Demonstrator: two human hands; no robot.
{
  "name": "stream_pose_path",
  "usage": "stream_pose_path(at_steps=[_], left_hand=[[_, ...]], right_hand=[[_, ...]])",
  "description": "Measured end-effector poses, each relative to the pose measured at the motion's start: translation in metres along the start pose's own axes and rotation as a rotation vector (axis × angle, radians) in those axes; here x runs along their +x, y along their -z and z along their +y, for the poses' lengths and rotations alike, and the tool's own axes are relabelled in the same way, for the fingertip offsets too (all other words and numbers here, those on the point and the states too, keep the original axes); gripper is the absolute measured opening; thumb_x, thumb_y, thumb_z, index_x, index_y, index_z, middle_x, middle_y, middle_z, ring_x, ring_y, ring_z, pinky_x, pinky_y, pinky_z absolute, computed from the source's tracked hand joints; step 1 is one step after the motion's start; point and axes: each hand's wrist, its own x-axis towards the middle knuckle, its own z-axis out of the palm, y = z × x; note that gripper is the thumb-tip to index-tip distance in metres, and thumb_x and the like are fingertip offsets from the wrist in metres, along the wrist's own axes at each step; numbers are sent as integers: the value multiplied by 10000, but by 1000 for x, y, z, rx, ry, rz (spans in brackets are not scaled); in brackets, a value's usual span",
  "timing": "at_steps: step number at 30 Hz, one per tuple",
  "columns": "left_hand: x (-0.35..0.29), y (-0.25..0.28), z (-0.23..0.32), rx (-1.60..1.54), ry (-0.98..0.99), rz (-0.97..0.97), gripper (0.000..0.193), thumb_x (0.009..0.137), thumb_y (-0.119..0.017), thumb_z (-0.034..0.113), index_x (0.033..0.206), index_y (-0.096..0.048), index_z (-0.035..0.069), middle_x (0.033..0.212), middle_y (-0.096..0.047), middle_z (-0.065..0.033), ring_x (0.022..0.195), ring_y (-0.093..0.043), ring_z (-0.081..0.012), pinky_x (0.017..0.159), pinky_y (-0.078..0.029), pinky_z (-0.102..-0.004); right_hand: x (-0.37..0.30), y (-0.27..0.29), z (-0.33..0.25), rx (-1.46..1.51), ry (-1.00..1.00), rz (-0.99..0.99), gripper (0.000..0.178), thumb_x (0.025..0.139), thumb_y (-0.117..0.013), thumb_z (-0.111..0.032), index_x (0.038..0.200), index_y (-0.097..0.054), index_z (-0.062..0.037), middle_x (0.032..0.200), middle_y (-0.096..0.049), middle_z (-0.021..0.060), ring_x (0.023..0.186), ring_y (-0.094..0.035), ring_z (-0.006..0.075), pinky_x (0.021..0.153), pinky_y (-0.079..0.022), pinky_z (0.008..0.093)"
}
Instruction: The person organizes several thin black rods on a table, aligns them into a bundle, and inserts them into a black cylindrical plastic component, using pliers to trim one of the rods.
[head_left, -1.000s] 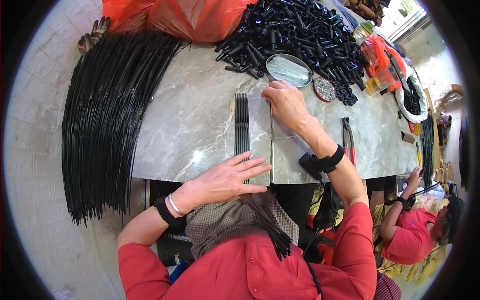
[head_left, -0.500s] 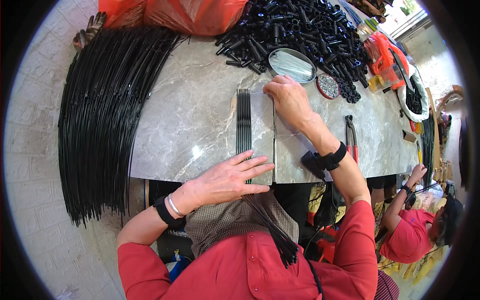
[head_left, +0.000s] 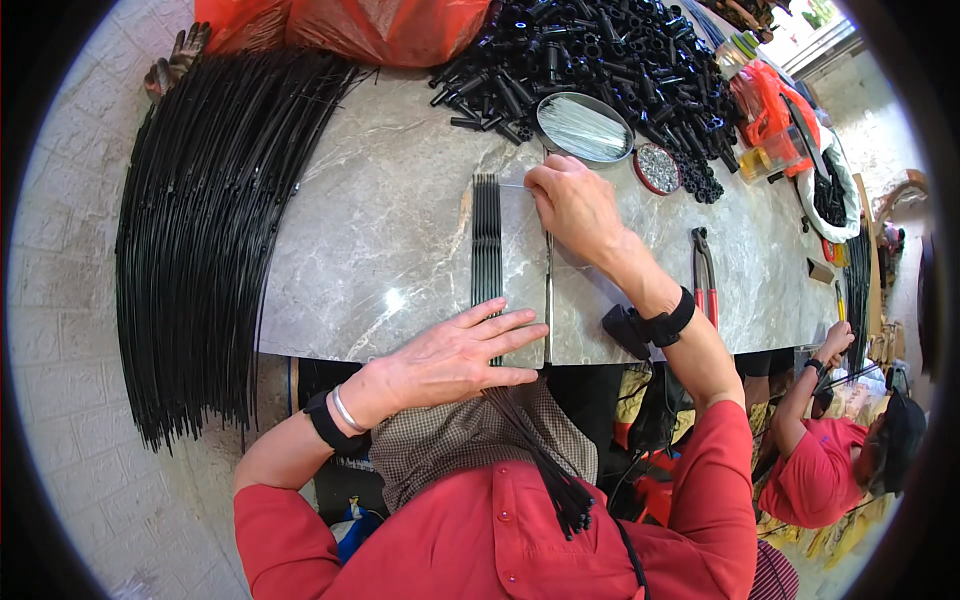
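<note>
A flat row of several thin black rods (head_left: 487,250), which look like umbrella ribs, lies side by side on the stone-patterned table. My left hand (head_left: 450,350) rests flat across the row at the table's near edge, fingers spread, and the rods' loose ends (head_left: 560,490) hang down over my lap. Beside the row's far end, my right hand (head_left: 580,205) is closed in a pinch on a thin wire (head_left: 513,186). The wire stretches left from my fingertips to the rods' tips; whether it passes through them is too small to tell.
A big sheaf of black rods (head_left: 200,250) covers the table's left side. Farther back are black plastic tubes (head_left: 620,60), a tin of pale wires (head_left: 585,128) and a round dish of small metal bits (head_left: 657,170). Pliers (head_left: 704,280) lie right; a co-worker (head_left: 820,465) sits beyond.
My right hand has shifted very slightly nearer, still pinching the wire. My left hand stays flat on the rods.
</note>
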Motion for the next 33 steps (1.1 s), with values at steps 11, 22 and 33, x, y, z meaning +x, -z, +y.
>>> stream_pose_path(at_steps=[11,22,33], left_hand=[[1,-1,-1,-11,5,-5,524,727,-656,91,1215,-569,260,1454,-389,-98,1349,-366,-282,1118,-296,-471],[1,1,1,-15,12,-22,615,670,-658,25,1232,-565,257,1465,-378,-89,1362,-346,-276,1127,-284,-478],[1,0,0,-30,18,-22,580,704,-660,46,1233,-563,265,1463,-381,-86,1356,-355,-281,1121,-291,-482]], right_hand=[[1,0,5,-16,-28,-51,129,814,-535,-72,866,-649,-39,876,-608,132,880,-603,326,729,-491,427],[-2,2,2,-5,-32,-36,142,776,-518,-26,847,-641,-22,881,-605,150,891,-596,333,728,-491,440],[-1,2,2,0,-7,-34,142,775,-521,-18,849,-641,-27,882,-598,144,906,-589,327,726,-493,437]])
